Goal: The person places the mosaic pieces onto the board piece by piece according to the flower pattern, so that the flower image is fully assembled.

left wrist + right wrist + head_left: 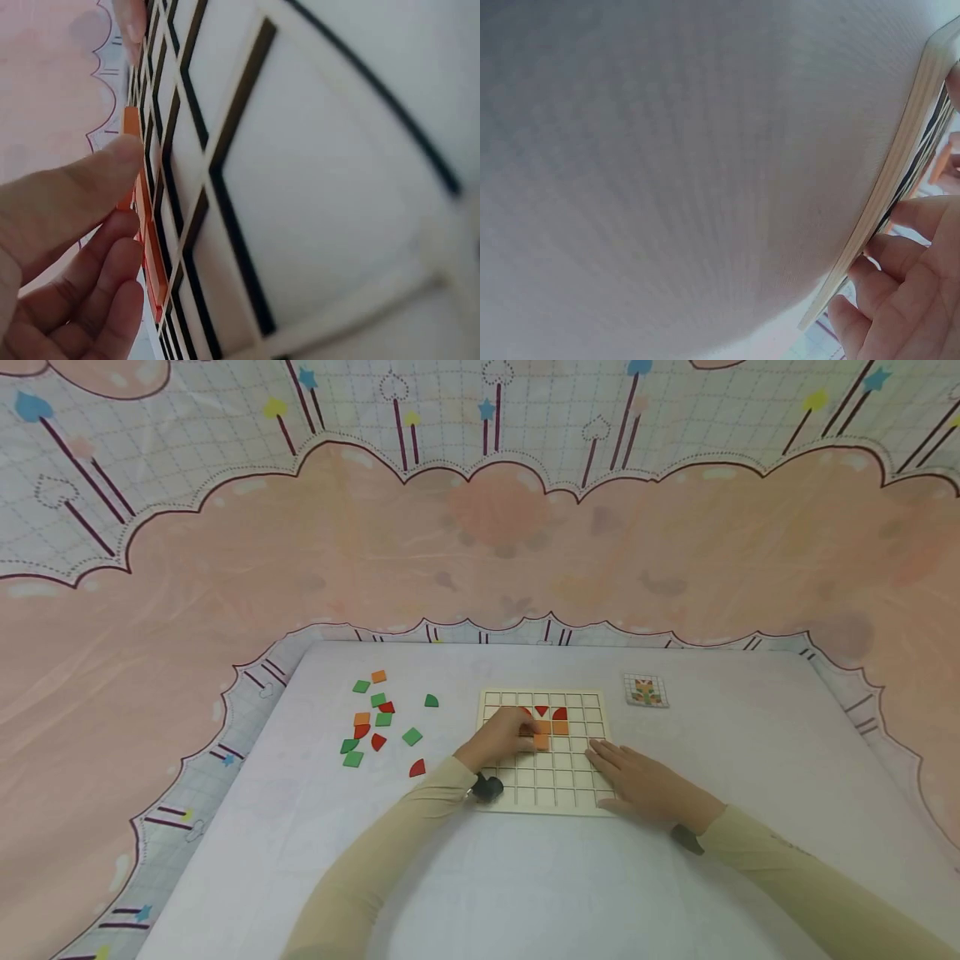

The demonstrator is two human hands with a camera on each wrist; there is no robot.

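A pale gridded wooden board [544, 795] lies on the table. My left hand [498, 737] is over its left half, pinching an orange square tile [130, 120] between thumb and fingers near the grid. In the board's upper rows sit red pieces, including a red quarter-circle [560, 714] and a small red triangle [542, 711]. Below them are orange squares, one of them an orange tile [560, 727]; the left hand partly covers this group. My right hand [652, 783] rests at the board's right edge, fingertips touching its rim [881, 196].
Loose green, red and orange pieces lie left of the board, among them a green diamond [412, 737] and a red quarter-circle [417, 767]. A small pattern card [646, 691] is at the upper right. A patterned cloth [525, 568] hangs behind the white table [480, 885].
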